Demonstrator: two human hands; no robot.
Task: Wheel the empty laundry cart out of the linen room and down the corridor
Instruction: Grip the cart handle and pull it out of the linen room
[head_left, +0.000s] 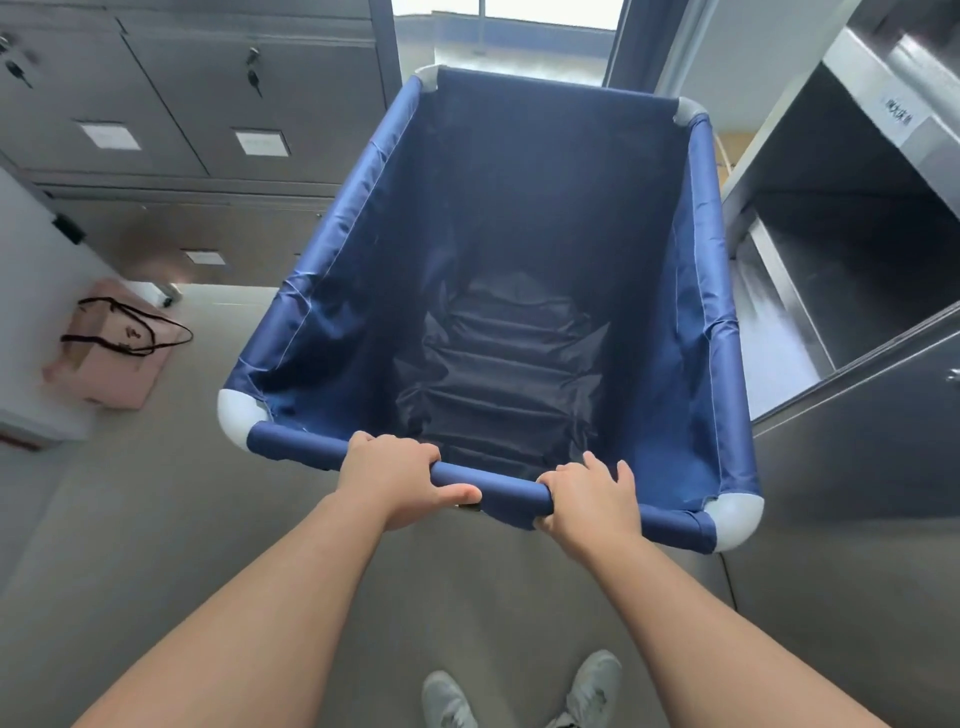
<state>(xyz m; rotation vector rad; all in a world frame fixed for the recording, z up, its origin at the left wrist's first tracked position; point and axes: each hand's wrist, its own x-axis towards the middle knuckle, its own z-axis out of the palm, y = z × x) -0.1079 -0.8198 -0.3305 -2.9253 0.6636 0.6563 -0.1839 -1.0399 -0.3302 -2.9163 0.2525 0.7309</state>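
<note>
Both my hands are on the near rail of the laundry cart (519, 249). Left hand (400, 478) wrapped around the rail left of centre, thumb under; right hand (592, 499) wrapped around it right of centre, grip closed on both sides. Cart sits straight ahead of me on the grey floor (156, 519), blue liner empty, grey corner caps. Its right side is just beside the steel shelving (841, 218). Grey lockers (197, 104) stand to the left, a pink bag (114, 348) on the floor below them. My shoes (592, 680) are at the bottom edge.
</note>
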